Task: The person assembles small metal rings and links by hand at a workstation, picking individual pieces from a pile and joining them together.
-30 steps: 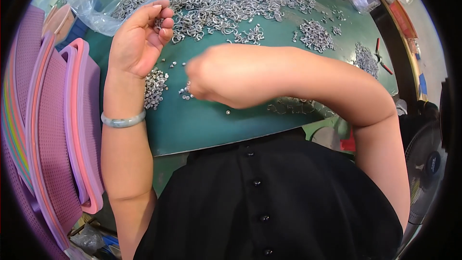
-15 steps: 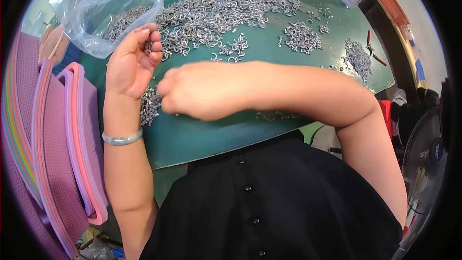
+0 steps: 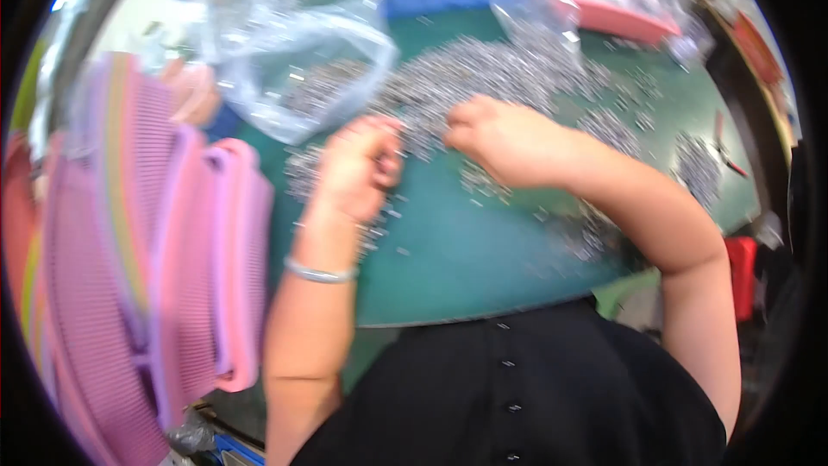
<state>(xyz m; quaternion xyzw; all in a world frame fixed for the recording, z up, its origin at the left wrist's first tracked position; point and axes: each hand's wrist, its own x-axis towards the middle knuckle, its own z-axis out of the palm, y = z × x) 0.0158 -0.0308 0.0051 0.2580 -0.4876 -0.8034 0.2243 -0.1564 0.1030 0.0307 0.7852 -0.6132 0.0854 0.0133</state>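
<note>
Facing each other at the near edge of the big heap of metal rings (image 3: 470, 69) — both hands are blurred! The left hand (image 3: 358, 164), at the heap's near-left corner, has its fingers curled inward; whether they grip anything, I can't tell. Over on the heap's near side, the right hand (image 3: 504, 140) points its bent fingers toward the left one, its grasp unreadable too. Left of the heap gapes a clear plastic bag (image 3: 293, 131); beyond the heap, a blue bin (image 3: 414, 0). To the heap's right — two smaller piles, one (image 3: 608, 131) close by, another (image 3: 697, 174) farther out, beside a red-handled tool (image 3: 720, 148).
</note>
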